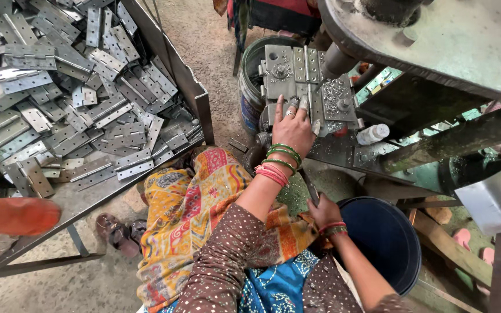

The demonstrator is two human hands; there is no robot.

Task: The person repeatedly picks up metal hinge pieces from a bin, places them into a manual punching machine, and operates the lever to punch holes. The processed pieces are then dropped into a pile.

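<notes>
Centrally, the left hand (pixel 293 128) rests fingers spread on a metal hinge (pixel 288 75), its long axis running up-frame; the right hand (pixel 323 211) grips a thin rod (pixel 309 186) angled up-left.

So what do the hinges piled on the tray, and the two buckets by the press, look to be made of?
The hinges look like bare sheet steel: dull grey, flat, with punched screw holes and rolled knuckles. The dark blue bucket by the right hand looks like plastic, smooth and matte. The bucket behind the press plate under the left hand could be painted metal; hard to tell.
</notes>
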